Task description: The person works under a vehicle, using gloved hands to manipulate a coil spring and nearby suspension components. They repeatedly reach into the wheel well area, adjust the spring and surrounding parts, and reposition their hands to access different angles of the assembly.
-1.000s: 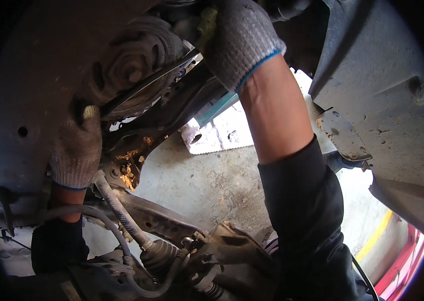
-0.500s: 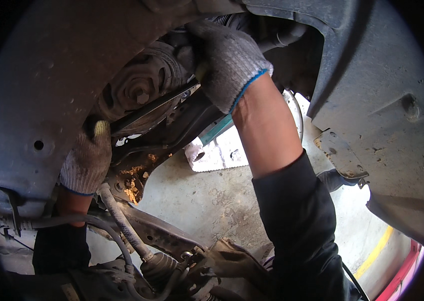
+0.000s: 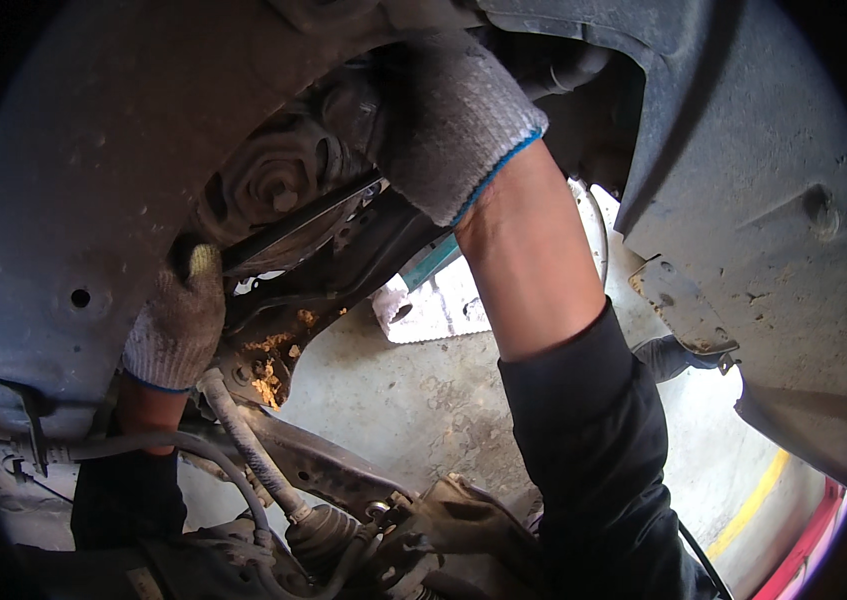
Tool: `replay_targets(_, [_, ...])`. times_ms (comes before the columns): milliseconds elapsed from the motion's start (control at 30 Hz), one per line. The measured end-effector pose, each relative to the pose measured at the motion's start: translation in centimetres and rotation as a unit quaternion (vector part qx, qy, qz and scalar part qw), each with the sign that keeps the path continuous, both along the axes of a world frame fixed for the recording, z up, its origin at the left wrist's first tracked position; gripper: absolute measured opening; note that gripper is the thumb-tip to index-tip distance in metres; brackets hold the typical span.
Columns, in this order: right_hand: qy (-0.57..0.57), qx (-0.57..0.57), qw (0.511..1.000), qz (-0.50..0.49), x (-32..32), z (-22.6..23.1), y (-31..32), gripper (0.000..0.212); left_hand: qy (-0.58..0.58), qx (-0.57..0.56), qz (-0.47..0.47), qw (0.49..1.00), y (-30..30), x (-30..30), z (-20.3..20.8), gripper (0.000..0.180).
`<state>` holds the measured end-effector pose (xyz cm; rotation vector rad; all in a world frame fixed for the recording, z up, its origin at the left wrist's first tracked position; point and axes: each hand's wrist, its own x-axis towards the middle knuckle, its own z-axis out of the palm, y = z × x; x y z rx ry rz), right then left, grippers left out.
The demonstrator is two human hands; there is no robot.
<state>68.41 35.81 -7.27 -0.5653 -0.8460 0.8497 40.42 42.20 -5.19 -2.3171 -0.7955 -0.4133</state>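
Note:
My left hand (image 3: pixel 175 320), in a grey knit glove with a yellowish thumb tip, is closed at the near end of a dark flat strip that looks like a drive belt (image 3: pixel 293 222). Its other fingers are hidden behind the wheel-well panel. The belt slants up to the right, across the front of a grimy round pulley (image 3: pixel 278 185) with a bolt in its centre. My right hand (image 3: pixel 453 125), gloved alike with a blue cuff edge, reaches up among the engine parts above the belt's far end. Its fingers are lost in shadow, so their grip is hidden.
A wheel-well liner (image 3: pixel 753 230) curves along the right, and a dusty panel (image 3: pixel 63 220) covers the left. Below my hands lie a rusty bracket (image 3: pixel 268 375), a tie rod (image 3: pixel 253 445) with a ribbed boot and a bent hose (image 3: pixel 158 437). Concrete floor (image 3: pixel 403 400) shows beneath.
My right hand has turned, showing more of its back, and its fingers have gone deeper into the shadow. My left hand keeps its place on the belt.

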Motion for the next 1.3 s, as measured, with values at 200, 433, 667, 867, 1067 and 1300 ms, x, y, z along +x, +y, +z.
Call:
replay_targets(200, [0.041, -0.108, 0.993, 0.025, 0.5, -0.7, 0.4, 0.025, -0.084, -0.007, -0.034, 0.996, -0.1, 0.1, -0.3, 0.061])
replay_targets(433, [-0.679, -0.148, 0.534, -0.481, 1.9, 0.0, -0.3, 0.022, -0.127, -0.112, -0.020, 0.985, -0.2, 0.4, -0.5, 0.065])
replay_targets(667, [-0.493, -0.120, 0.565, -0.650, -0.6, -1.1, 0.7, 0.024, -0.094, -0.105, 0.004, 0.990, -0.6, 0.6, 0.1, 0.067])
replay_targets(867, [-0.494, -0.015, 0.643, -0.585, 2.2, -0.6, 3.4, 0.021, -0.075, -0.067, -0.008, 0.995, -0.9, 0.6, 0.0, 0.065])
replay_targets(1067, [-0.513, -0.068, 0.692, -0.504, 4.3, 2.0, 4.3, 0.021, -0.062, -0.027, -0.052, 0.996, -0.6, 0.5, -0.3, 0.058])
replay_targets(1300, [-0.520, -0.086, 0.698, -0.485, 5.1, 2.8, 5.0, 0.020, -0.030, -0.026, -0.014, 0.999, -0.7, 0.7, -0.2, 0.057])
